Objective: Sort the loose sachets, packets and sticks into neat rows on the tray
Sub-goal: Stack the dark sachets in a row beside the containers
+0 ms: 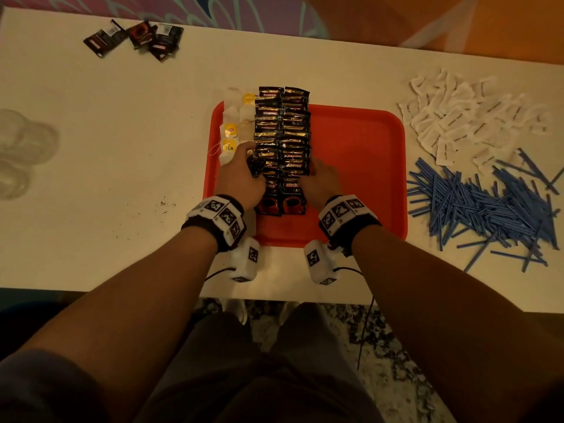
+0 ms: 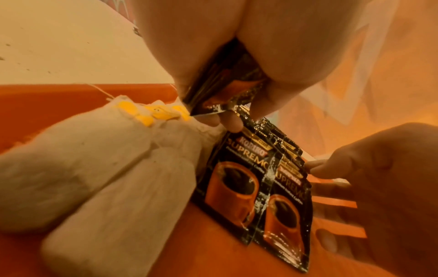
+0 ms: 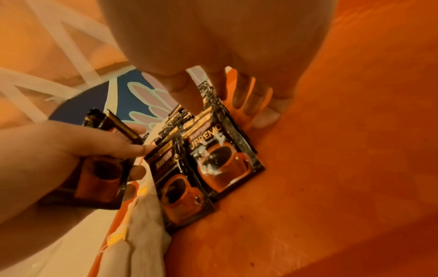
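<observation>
A red tray (image 1: 360, 154) holds two long rows of black coffee sachets (image 1: 282, 132), with tea bags (image 1: 233, 129) lined up along its left side. My left hand (image 1: 244, 170) grips a small bunch of coffee sachets (image 1: 255, 167) between thumb and fingers, beside the near end of the left row. In the left wrist view the held sachets (image 2: 225, 84) hang above the tea bags (image 2: 94, 178). My right hand (image 1: 317, 175) rests straight fingers (image 3: 255, 101) against the right edge of the right row (image 3: 225, 159), its thumb on top.
Several loose coffee sachets (image 1: 137, 38) lie at the table's far left. A heap of white sachets (image 1: 464, 117) and a pile of blue sticks (image 1: 488, 209) sit right of the tray. Clear cups (image 1: 21, 148) stand at the left edge. The tray's right half is bare.
</observation>
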